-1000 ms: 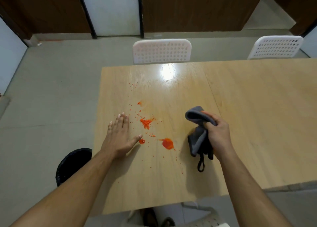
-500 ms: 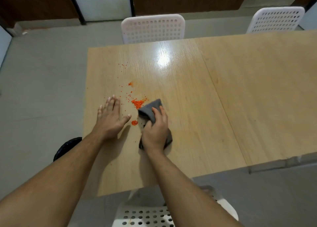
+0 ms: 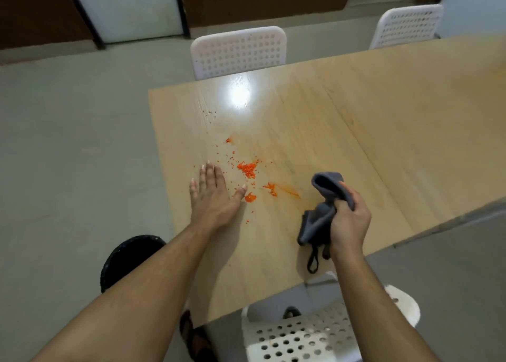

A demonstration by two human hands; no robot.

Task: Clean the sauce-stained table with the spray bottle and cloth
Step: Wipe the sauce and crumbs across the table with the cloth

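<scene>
Orange-red sauce blobs and specks (image 3: pixel 247 169) lie on the left part of the light wooden table (image 3: pixel 369 131), with a thin smear (image 3: pixel 284 190) trailing to the right. My left hand (image 3: pixel 212 194) rests flat on the table, fingers straight, its thumb beside a small blob (image 3: pixel 249 197). My right hand (image 3: pixel 347 219) grips a bunched grey cloth (image 3: pixel 319 214), lifted just right of the stains, a loop hanging below it. No spray bottle is in view.
A white perforated chair (image 3: pixel 238 51) stands at the table's far side and another (image 3: pixel 408 26) at the back right. A third white chair (image 3: pixel 301 337) is under the near edge. A black bin (image 3: pixel 128 260) sits on the floor left of the table.
My right hand pressed the cloth onto the stains half a second ago, then drew it back to the right and lifted it. The big blob is now a smear. My left hand stayed put.
</scene>
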